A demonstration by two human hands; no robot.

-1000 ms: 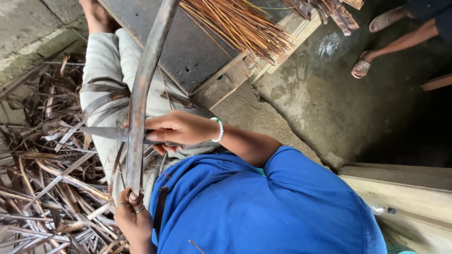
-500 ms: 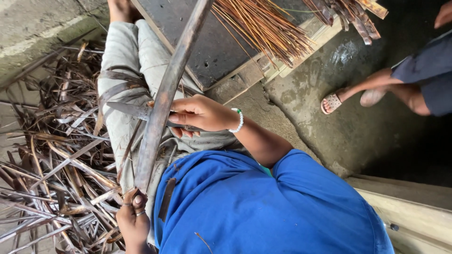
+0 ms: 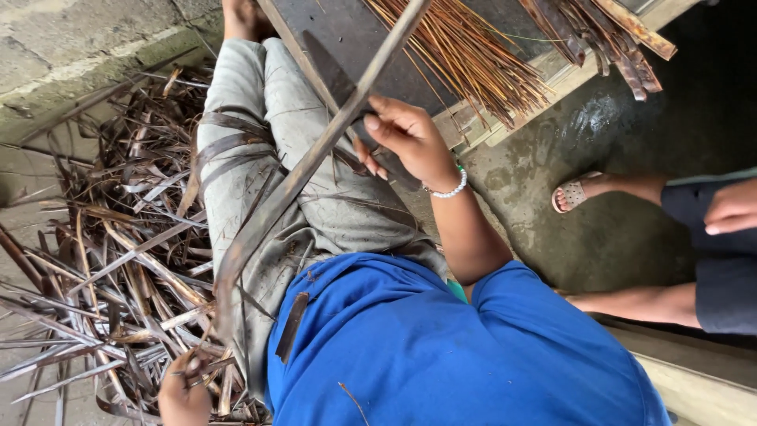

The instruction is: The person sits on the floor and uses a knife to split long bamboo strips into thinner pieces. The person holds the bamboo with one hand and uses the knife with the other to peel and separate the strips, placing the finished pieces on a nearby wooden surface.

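A long, curved dried palm stalk [image 3: 303, 170] runs from the top centre down across my grey-trousered lap [image 3: 315, 205]. My left hand [image 3: 184, 392], low at the left beside my blue shirt, grips the stalk's lower end. My right hand [image 3: 406, 138], with a white bead bracelet at the wrist, is closed on a dark-bladed knife [image 3: 335, 75]. The blade lies against the stalk, pointing away from me.
Several dried brown leaf strips [image 3: 102, 260] are heaped on the floor at my left. A bundle of thin orange-brown sticks [image 3: 465, 55] lies on a dark wooden platform [image 3: 347, 31] ahead. Another person's sandalled foot [image 3: 574, 192] and hand [image 3: 733, 207] are at the right, on wet concrete.
My right hand and the knife have slid up the stalk, away from my body. The stalk has tilted rightward. The other person's feet have come nearer at the right.
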